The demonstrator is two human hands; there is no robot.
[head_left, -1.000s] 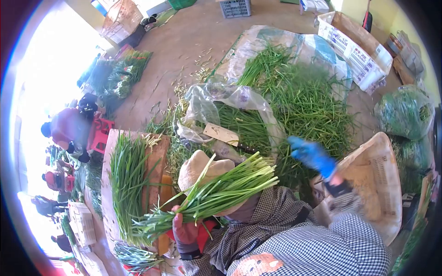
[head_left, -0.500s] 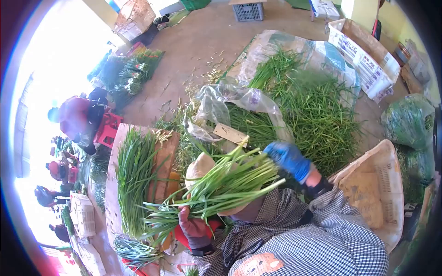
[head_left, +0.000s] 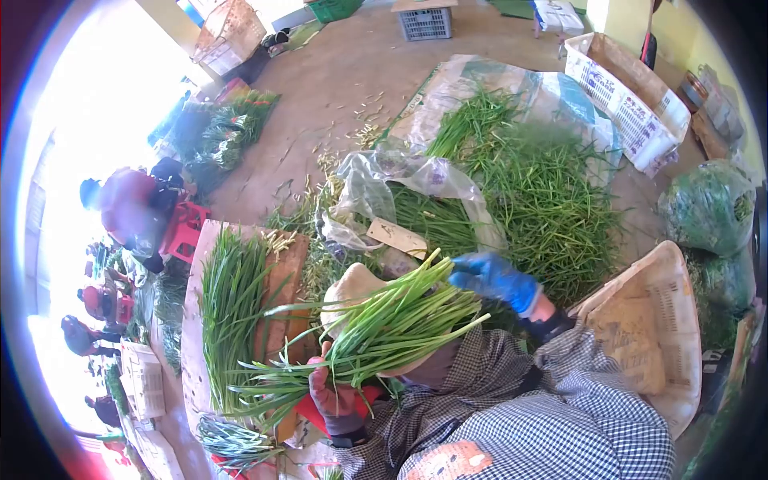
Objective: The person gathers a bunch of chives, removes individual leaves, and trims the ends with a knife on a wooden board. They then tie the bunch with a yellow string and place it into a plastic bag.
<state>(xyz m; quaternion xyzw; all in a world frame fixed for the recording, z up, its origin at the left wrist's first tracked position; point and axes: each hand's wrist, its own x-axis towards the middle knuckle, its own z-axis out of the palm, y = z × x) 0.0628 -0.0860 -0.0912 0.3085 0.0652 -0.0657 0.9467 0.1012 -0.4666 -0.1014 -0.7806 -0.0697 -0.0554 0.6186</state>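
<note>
My left hand (head_left: 330, 388), in a dull reddish-brown glove, is closed around the leafy part of a bunch of garlic chives (head_left: 400, 320). The pale stem ends of the bunch point up and right, while the loose leaves fan out to the left. At the stem ends is my right hand (head_left: 500, 282) in a blue glove, its fingers stretched toward the stems; I see nothing held in it. Beneath the bunch shows a pale rounded object (head_left: 350, 286), mostly covered. Left of the hands, more chives (head_left: 232, 320) lie lined up on a wooden board (head_left: 284, 292).
A large heap of loose chives (head_left: 552, 192) lies on a plastic sheet (head_left: 588, 100) ahead. A clear plastic bag (head_left: 364, 192) is nearer. White crates (head_left: 680, 336) stand at right and far right. People sit working at the left, one by a red stool (head_left: 188, 230).
My right hand has shifted slightly left and down along the stem ends, and its fingers look more spread. The bunch has turned a little in my left hand. The view has shifted slightly.
</note>
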